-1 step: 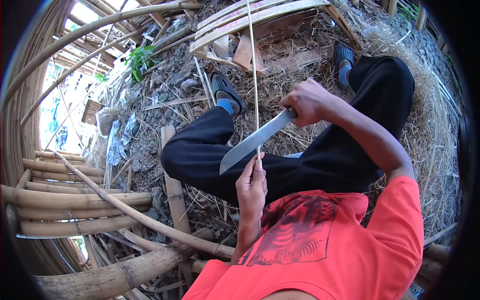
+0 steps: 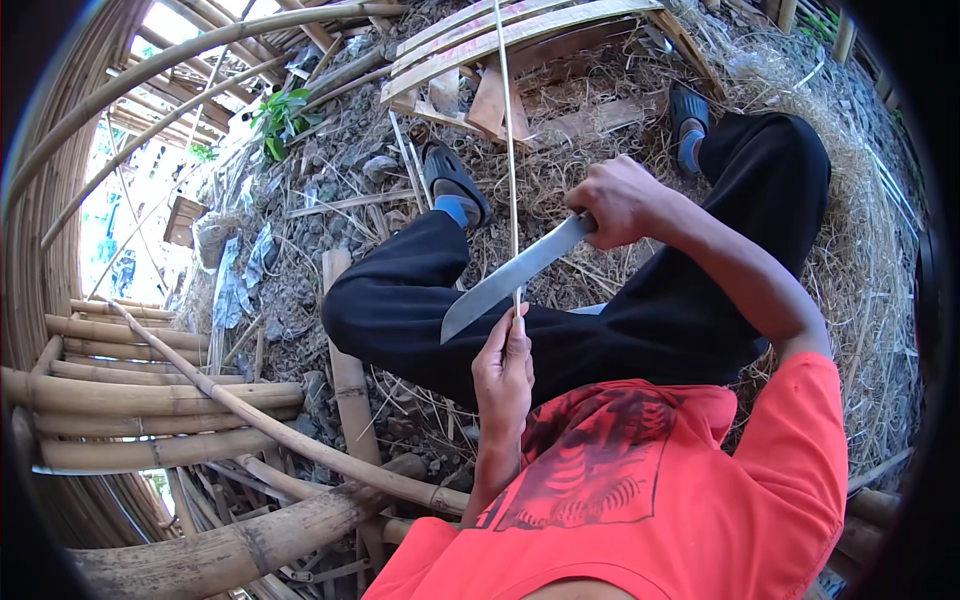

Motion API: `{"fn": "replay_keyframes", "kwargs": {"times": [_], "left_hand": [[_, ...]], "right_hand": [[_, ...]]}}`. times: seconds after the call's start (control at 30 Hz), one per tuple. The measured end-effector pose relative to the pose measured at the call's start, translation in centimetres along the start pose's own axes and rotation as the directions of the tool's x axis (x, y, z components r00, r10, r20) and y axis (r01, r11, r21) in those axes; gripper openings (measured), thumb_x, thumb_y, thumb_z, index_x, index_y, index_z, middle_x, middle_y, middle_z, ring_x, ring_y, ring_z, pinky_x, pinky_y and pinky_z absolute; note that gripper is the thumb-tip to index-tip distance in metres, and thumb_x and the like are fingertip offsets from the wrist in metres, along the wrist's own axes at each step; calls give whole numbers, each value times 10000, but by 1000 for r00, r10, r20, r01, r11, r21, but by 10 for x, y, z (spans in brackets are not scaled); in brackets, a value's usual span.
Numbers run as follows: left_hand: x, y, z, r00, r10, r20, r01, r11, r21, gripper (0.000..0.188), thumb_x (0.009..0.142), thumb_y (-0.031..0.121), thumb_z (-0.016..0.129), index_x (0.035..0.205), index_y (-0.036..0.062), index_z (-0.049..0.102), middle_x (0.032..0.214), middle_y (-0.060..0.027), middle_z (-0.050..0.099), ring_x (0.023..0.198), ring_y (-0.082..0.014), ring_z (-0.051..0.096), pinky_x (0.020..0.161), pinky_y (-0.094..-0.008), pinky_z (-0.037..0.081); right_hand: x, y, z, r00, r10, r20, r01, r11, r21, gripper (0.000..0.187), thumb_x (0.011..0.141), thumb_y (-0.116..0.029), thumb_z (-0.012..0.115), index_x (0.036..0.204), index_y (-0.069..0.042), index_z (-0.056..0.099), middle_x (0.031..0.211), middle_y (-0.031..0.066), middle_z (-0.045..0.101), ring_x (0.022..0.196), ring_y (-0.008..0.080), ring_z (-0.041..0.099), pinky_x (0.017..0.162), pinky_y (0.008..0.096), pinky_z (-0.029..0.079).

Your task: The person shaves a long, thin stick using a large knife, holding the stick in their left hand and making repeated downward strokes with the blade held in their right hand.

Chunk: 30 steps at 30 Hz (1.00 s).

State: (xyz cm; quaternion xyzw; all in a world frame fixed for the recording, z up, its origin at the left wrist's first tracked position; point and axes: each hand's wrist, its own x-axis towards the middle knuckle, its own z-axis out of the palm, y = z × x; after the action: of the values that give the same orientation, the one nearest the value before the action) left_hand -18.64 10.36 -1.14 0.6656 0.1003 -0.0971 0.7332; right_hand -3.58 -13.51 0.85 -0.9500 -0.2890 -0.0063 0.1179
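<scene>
Three thick, tan, round bamboo poles [image 2: 150, 393] lie stacked well left of both hands' fingers. One green, broad-leaved plant [image 2: 283, 122] grows beyond and left of the left fingers. Of two dark clog-like shoes, one [image 2: 455, 185] is ahead of the left fingers, slightly left. The bare left hand [image 2: 502, 385] has its fingers pinched round one long, thin, pale bamboo-like strip [image 2: 508, 110], which runs away ahead of them. Just beyond those fingertips, one broad grey metal knife [image 2: 515, 282] crosses over the strip; whether its edge touches is unclear. Farther ahead lie three pale wooden slats [image 2: 530, 30] with reddish marks, too small to read. Right of the strip, the bare right hand [image 2: 620, 205] has its fingers wrapped round the knife's handle. The second shoe [image 2: 688, 108] is beyond them, to the right.
</scene>
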Motion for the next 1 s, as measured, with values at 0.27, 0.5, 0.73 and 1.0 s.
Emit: {"fn": "replay_keyframes", "kwargs": {"times": [0.27,0.5,0.73,1.0], "left_hand": [[6,-5,-13,998,23,-57,-23,1000,0,346,1036,233,526,1321,43,573,675,89,354,490,24,282,402,-167,187],[-7,10,-6,1000,-10,29,12,995,-94,359,1037,236,526,1319,19,573,679,93,394,494,24,302,419,-174,227],[3,-2,-14,1000,-27,2,27,995,-92,355,1033,236,534,1318,28,566,677,92,391,493,25,297,411,-167,223],[7,-10,-11,1000,0,26,1,999,-52,358,1022,248,553,1318,48,567,698,82,398,497,25,300,408,-162,205]], "right_hand": [[27,27,10,986,119,-115,-128,989,-68,156,636,-255,690,728,-130,704,637,102,648,627,322,659,606,441,523],[50,148,-10,642,754,-138,-435,507,744,357,870,-382,633,735,-54,670,525,28,502,475,163,525,473,320,417],[35,49,4,900,156,-406,93,843,530,201,867,-237,695,861,-40,655,668,75,609,598,155,575,563,335,463],[8,-3,7,987,-144,-73,153,977,146,147,680,-222,714,749,-119,636,613,64,617,626,318,645,583,449,489]]}}
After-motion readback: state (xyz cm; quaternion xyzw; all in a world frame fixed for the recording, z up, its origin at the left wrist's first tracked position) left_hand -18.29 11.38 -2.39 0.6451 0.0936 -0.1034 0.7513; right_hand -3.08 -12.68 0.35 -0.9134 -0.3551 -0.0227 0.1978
